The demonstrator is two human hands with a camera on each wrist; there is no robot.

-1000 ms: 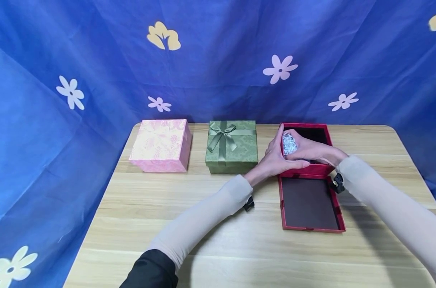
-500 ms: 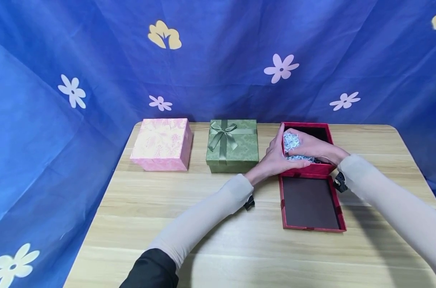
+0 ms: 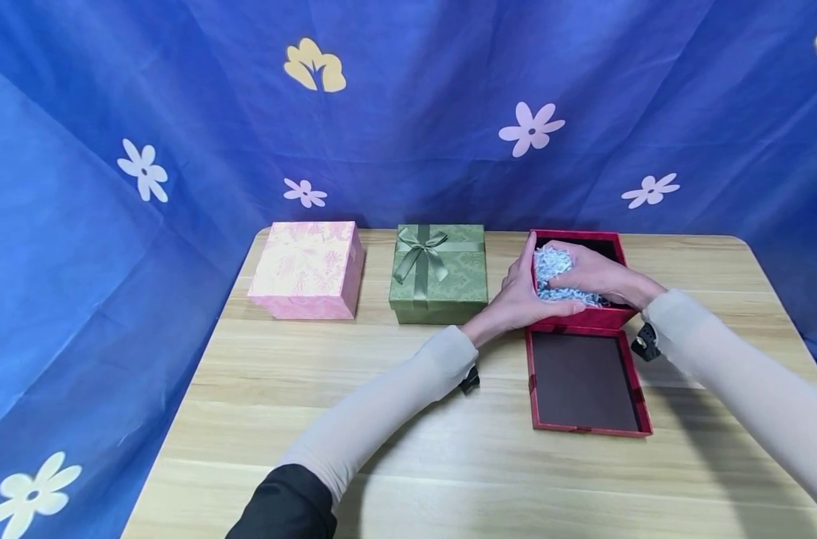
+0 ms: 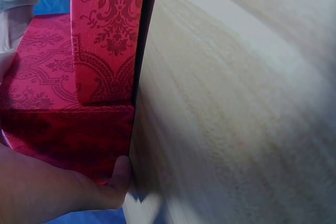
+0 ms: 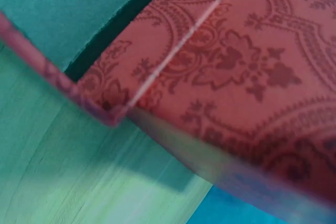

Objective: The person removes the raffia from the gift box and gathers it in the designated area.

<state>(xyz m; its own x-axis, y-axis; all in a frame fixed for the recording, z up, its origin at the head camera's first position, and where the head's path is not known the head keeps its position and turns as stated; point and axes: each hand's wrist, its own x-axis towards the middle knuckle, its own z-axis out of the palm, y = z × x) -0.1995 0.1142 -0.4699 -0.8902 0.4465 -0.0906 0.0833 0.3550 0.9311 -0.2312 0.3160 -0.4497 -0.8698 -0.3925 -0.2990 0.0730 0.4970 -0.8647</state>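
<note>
Left hand (image 3: 520,299) spread wide, bracing the square red patterned cardboard box (image 3: 600,319); right hand (image 3: 600,273) inside, at the pale-blue shredded paper (image 3: 553,263), its grip too hidden to tell. Gentle handling should keep strands inside.

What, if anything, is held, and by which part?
The left grip holds the red box at its near left corner; the right grip seems to hold pale shreds from their right side.
</note>
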